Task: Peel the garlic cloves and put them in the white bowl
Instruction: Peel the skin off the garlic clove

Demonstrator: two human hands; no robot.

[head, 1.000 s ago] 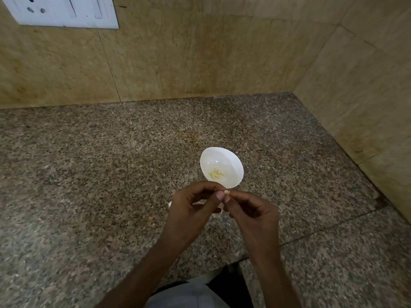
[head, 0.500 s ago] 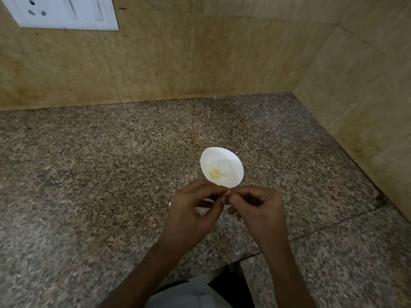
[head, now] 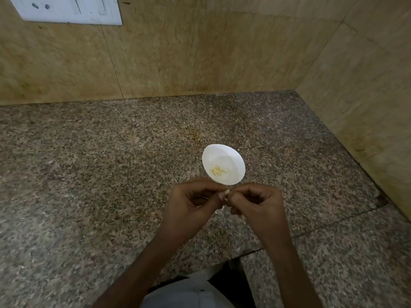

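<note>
Overall level: the scene is reading dim and warm, a yellow-brown cast lying over the wall and the countertop.
Source: light is falling soft and diffuse, apparently from above.
Highlights: the white bowl is registering brightest, its inner wall nearing clipping.
Shadows: only faint, soft-edged shadows are forming beneath the left hand and the right hand.
Fine detail: the garlic clove pinched between both hands is rendering as a small pale smudge.
Edge blur: granite grain is smearing toward the left and lower margins; the switch plate is appearing soft.
Distortion: the wide-angle lens is bowing wall joints and the counter's rear edge.
</note>
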